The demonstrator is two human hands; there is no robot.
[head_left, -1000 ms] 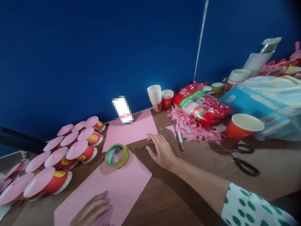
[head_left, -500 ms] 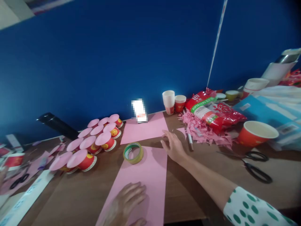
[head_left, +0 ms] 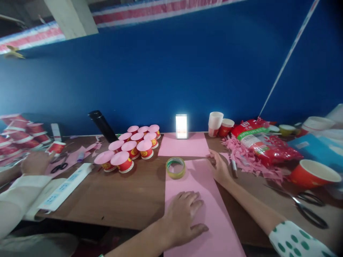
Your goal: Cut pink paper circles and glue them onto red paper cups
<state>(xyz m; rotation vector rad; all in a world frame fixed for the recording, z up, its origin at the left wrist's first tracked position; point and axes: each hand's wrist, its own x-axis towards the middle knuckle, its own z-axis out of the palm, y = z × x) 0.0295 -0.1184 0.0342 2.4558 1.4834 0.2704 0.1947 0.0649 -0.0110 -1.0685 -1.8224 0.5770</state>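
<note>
The pink sheet (head_left: pixel 199 200) is pressed flat by the spread left hand (head_left: pixel 184 219); its far corner is touched by the right hand (head_left: pixel 220 167), grip loosely spread, beside the tape roll (head_left: pixel 175 167).

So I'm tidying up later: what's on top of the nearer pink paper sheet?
On the pink sheet lie the left hand, flat, and part of the tape roll; the right hand touches its far edge. Whatever lies under the palm is hidden.
</note>
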